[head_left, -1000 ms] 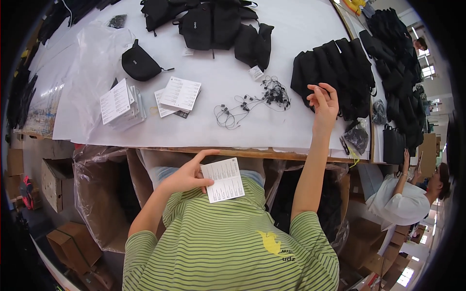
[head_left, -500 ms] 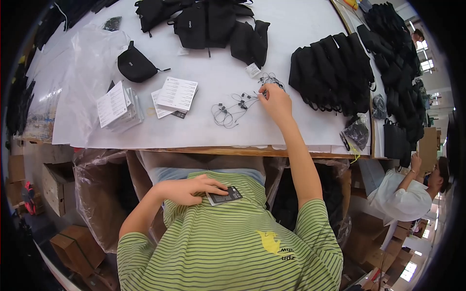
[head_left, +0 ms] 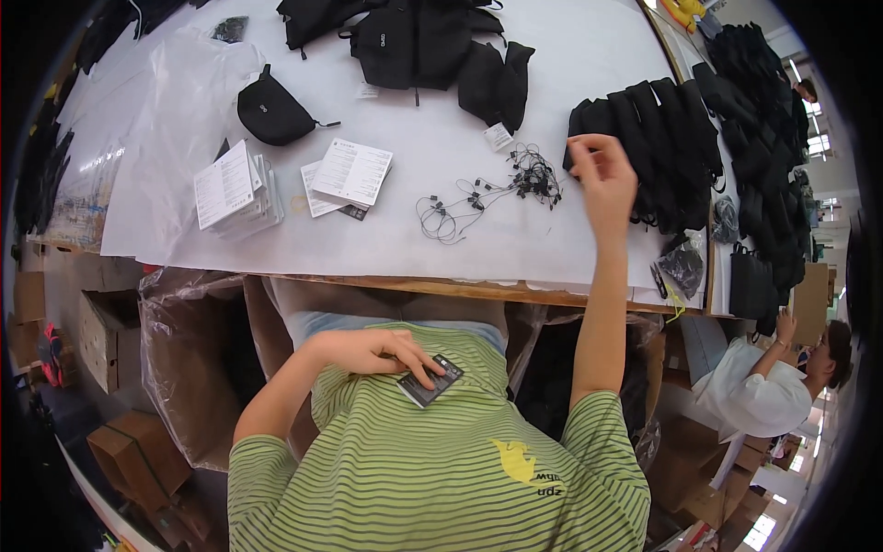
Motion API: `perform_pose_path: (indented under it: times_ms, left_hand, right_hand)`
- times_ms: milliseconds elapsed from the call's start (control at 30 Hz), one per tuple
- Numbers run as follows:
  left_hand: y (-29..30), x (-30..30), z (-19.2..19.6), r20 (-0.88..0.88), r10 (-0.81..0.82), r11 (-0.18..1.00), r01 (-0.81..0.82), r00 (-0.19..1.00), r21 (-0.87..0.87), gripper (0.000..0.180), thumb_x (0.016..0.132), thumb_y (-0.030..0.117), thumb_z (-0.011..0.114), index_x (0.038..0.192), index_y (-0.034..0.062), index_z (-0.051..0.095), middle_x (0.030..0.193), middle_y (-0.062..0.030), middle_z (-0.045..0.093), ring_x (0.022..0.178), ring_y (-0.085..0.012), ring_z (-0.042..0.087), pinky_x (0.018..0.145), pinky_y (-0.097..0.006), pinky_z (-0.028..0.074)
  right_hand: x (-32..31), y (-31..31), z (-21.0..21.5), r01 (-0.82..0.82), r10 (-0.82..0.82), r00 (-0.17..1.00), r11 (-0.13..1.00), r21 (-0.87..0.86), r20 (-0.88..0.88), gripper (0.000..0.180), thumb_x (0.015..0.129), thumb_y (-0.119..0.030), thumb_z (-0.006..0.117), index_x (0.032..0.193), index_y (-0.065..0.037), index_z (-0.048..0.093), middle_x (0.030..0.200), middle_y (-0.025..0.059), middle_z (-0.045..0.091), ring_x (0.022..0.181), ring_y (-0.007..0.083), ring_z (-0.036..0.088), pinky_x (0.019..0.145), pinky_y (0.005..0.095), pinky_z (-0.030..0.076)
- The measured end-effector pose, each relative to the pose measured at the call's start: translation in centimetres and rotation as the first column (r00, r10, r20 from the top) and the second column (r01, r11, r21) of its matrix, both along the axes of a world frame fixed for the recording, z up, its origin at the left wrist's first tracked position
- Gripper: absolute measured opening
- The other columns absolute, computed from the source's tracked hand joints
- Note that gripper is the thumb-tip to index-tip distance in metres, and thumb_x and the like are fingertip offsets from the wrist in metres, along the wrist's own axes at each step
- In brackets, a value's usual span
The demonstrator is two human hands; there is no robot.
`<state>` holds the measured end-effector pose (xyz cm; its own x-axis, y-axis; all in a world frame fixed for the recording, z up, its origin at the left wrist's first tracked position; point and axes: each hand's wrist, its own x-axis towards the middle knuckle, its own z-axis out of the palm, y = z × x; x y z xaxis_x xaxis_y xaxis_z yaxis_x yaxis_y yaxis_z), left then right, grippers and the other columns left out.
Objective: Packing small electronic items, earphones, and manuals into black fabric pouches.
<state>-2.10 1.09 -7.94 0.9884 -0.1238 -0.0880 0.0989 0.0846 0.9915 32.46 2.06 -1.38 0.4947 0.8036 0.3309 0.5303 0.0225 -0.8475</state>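
My left hand point(head_left: 382, 351) rests against my striped shirt and holds a black hang tag card point(head_left: 429, 383) under its fingers. Raised over the right of the table, my right hand point(head_left: 605, 179) has loosely bent fingers, apart, and nothing visible in them. It is beside a row of black fabric pouches point(head_left: 635, 129), whose left edge it partly covers. To its left lies a tangle of thin black tag strings point(head_left: 533, 175), with a few looser strings point(head_left: 448, 221) spread nearer to me.
Left on the white table are a card stack point(head_left: 230, 198), more white cards point(head_left: 352, 172) and a single black pouch point(head_left: 273, 109). Black bags point(head_left: 414, 46) lie at the back. Plastic-lined boxes point(head_left: 189, 368) stand below the table edge. Another person point(head_left: 759, 386) works at right.
My right hand has left the string tangle and moved right to the pouch row. The black card in my left hand has tilted. The whole view has shifted slightly.
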Motion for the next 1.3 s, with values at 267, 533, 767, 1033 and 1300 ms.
perform_pose_path:
  times_ms: [267,533,767,1033,1300]
  left_hand:
    - [2.1,2.0,-0.8,-0.119,-0.309,0.948,0.296,0.943,-0.120,0.035,0.083,0.009,0.065,0.117,0.0176,0.066,0.133,-0.0018,0.053,0.106,-0.0172,0.046,0.089,-0.030,0.039]
    - [1.8,1.9,0.1,0.022,-0.331,0.943,0.330,0.943,0.042,0.045,0.077,0.022,0.074,0.120,0.0199,0.064,0.130,-0.0045,0.053,0.110,-0.0189,0.046,0.094,-0.032,0.033]
    - [0.5,2.4,-0.1,0.108,-0.164,0.985,0.157,0.980,0.075,0.032,0.083,0.017,0.068,0.115,0.0129,0.066,0.113,-0.0031,0.063,0.102,-0.0185,0.050,0.092,-0.032,0.032]
    - [-0.2,5.1,4.6,-0.127,0.777,0.624,-0.781,0.617,0.027,0.020,0.081,0.011,0.069,0.098,0.0020,0.062,0.074,-0.0046,0.060,0.071,-0.0076,0.056,0.068,-0.024,0.045]
    - [-1.4,5.9,5.1,0.324,0.846,0.329,-0.893,0.424,0.308,0.024,0.077,0.003,0.070,0.100,0.0062,0.064,0.071,-0.0056,0.061,0.063,-0.0140,0.059,0.059,-0.025,0.047]
  right_hand:
    - [-2.3,-2.6,5.1,0.099,0.085,0.873,0.933,0.345,-0.480,0.007,0.090,-0.009,0.059,0.094,-0.003,0.057,0.083,0.0097,0.066,0.057,0.0072,0.050,0.053,0.0180,0.037]
    - [-6.7,-8.7,1.1,-0.236,0.208,0.588,0.968,0.080,-0.782,0.007,0.085,-0.008,0.059,0.089,-0.003,0.056,0.063,-0.0056,0.043,0.052,0.0020,0.032,0.048,0.0187,0.021]
    - [-8.9,-11.3,-1.0,-0.281,0.067,0.612,0.950,-0.138,-0.788,0.006,0.083,-0.006,0.062,0.085,-0.003,0.059,0.062,-0.0097,0.043,0.053,-0.0012,0.029,0.048,0.0186,0.018]
    - [-12.7,-10.4,0.9,-0.219,0.106,0.853,0.962,-0.166,-0.510,0.006,0.078,-0.001,0.067,0.082,-0.002,0.062,0.054,-0.0104,0.031,0.050,-0.0004,0.025,0.048,0.0194,0.017]
    - [-14.2,-8.9,0.4,-0.154,0.087,0.947,0.968,-0.199,-0.308,0.008,0.076,-0.003,0.068,0.082,-0.003,0.063,0.050,-0.0074,0.029,0.047,0.0015,0.025,0.046,0.0205,0.020]
